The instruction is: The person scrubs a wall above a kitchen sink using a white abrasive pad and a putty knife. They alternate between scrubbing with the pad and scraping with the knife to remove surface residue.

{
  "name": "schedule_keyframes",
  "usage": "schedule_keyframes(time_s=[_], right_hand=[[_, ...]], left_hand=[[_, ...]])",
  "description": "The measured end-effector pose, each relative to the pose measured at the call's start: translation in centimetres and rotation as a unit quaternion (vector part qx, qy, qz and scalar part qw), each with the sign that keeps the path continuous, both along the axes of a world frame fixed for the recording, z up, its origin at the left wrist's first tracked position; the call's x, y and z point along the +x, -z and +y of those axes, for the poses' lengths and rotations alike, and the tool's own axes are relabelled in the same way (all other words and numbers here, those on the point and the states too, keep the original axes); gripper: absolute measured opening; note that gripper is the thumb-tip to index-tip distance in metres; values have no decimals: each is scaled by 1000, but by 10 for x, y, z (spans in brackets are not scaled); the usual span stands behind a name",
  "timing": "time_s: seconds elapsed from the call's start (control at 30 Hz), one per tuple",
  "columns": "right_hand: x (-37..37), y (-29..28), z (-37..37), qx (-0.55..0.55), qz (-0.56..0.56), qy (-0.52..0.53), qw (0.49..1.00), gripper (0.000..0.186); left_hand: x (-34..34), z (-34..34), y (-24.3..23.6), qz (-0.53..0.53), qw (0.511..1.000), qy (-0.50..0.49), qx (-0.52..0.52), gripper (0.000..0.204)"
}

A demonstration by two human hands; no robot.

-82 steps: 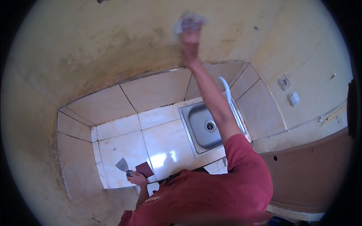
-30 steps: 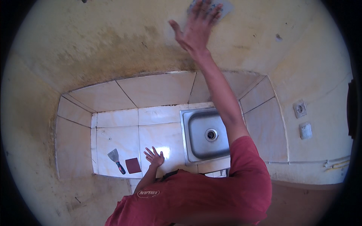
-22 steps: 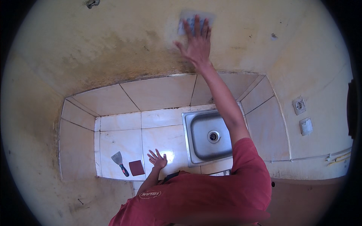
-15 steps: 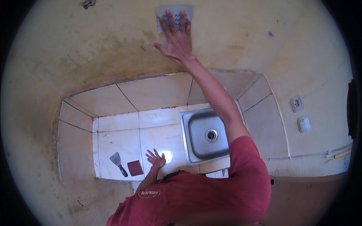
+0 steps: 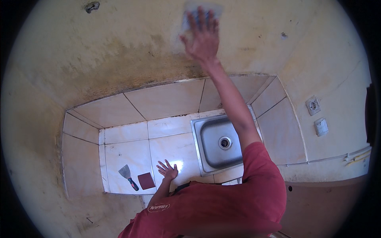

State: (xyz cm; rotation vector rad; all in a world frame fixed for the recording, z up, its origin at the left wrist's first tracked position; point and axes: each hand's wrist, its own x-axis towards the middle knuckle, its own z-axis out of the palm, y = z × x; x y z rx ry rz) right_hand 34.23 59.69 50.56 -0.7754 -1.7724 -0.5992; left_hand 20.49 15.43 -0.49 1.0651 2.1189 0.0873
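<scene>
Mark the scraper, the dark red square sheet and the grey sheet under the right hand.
Scraper [image 5: 128, 177]: head view, lower blade, near the handle.
Dark red square sheet [image 5: 146, 181]: head view, middle of its face.
Grey sheet [image 5: 193, 6]: head view, blurred, its uncovered upper left part.

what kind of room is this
Probably a kitchen, or at least a small wash-up corner: a steel sink is set into a tiled counter, with tiles running up the lower part of the stained wall behind it.
</scene>
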Motion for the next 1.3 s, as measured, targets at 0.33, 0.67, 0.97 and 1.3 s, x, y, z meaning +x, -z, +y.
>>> schedule_keyframes(time_s=[0.33,0.67,0.97,1.3], right_hand=[[-16,20,-17,-15,-19,22,999,86],[-21,34,-19,-36,-12,-4,999,84],[-7,-29,-3,29,76,47,996,74],[21,-27,-9,27,54,90,994,77]], left_hand=[[0,2,-4,0,1000,3,5,102],[2,6,-8,6,1000,5,-2,100],[-13,-41,-19,47,960,-43,273,65],[-133,-116,-30,300,846,-404,176,57]])
